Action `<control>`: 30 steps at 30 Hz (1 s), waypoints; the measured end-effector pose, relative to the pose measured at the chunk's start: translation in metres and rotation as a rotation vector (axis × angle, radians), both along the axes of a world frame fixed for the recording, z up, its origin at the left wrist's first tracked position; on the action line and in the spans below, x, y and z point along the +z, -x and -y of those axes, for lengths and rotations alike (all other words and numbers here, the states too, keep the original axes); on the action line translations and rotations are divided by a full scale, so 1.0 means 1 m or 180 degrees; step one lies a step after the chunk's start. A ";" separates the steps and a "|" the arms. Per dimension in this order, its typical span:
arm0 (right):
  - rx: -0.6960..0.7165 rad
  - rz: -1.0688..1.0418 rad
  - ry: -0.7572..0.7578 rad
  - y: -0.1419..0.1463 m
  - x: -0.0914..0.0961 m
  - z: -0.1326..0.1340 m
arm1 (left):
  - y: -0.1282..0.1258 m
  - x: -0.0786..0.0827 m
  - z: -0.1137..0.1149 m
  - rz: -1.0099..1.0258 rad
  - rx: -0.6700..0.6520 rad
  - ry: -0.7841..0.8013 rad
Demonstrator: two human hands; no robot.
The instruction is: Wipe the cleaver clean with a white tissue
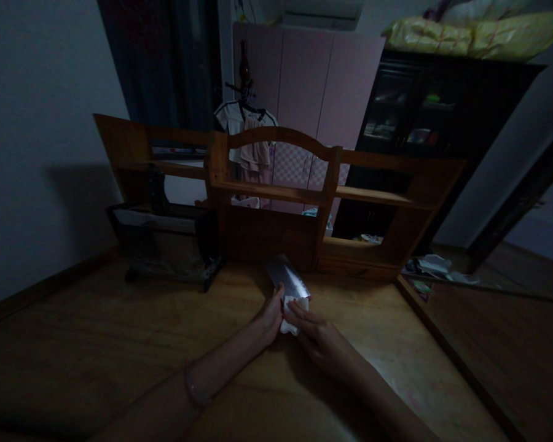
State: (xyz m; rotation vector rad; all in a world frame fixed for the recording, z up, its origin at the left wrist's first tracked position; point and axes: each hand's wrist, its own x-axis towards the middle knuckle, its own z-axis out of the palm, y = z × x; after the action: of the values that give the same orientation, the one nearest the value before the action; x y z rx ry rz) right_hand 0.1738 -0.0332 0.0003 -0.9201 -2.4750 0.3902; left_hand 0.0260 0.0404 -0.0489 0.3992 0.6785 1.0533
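Observation:
A flat, silvery thing point(286, 275) that looks like a cleaver blade slants up and away from me above the wooden surface. My left hand point(271, 316) grips its near left side, thumb along the edge; any handle is hidden. Over its near end lies a crumpled white tissue point(289, 326). My right hand point(317, 334) presses the tissue down onto the shiny face with its fingers. Both hands meet there, close together. Dim light hides the finer detail.
The wooden tabletop point(120, 344) lies under my arms. Behind it stands a wooden shelf unit point(276, 195). At left is a dark-framed box point(163, 245) with a black object point(156, 189) upright on it. A raised edge point(442, 344) runs along the right.

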 end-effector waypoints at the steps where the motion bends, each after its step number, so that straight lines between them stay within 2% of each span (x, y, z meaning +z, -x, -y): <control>1: 0.0002 -0.0022 0.0024 0.000 0.001 0.000 | 0.000 0.000 0.000 0.0005 -0.0057 -0.0036; 5: 0.0023 -0.0107 0.0121 -0.002 0.001 0.000 | 0.002 -0.001 0.000 0.0004 -0.0205 -0.0130; 12: 0.0017 -0.0120 0.0157 -0.004 0.000 -0.002 | 0.000 0.000 0.000 -0.0006 0.0084 -0.0099; 16: -0.0030 -0.0109 0.0146 -0.005 0.002 0.000 | 0.000 0.001 -0.001 0.0068 -0.0045 -0.0093; 20: -0.0054 -0.0110 0.0157 -0.004 0.005 0.002 | 0.000 0.003 0.000 0.0164 0.0084 -0.0085; 30: -0.0167 -0.0092 0.0083 -0.006 0.009 0.005 | -0.001 0.014 0.008 0.0054 0.0061 0.0039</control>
State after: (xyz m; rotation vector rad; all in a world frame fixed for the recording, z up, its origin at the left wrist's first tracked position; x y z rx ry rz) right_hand 0.1794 -0.0379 0.0093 -0.9808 -2.4197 0.4159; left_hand 0.0265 0.0326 -0.0352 0.3733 0.6746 1.0691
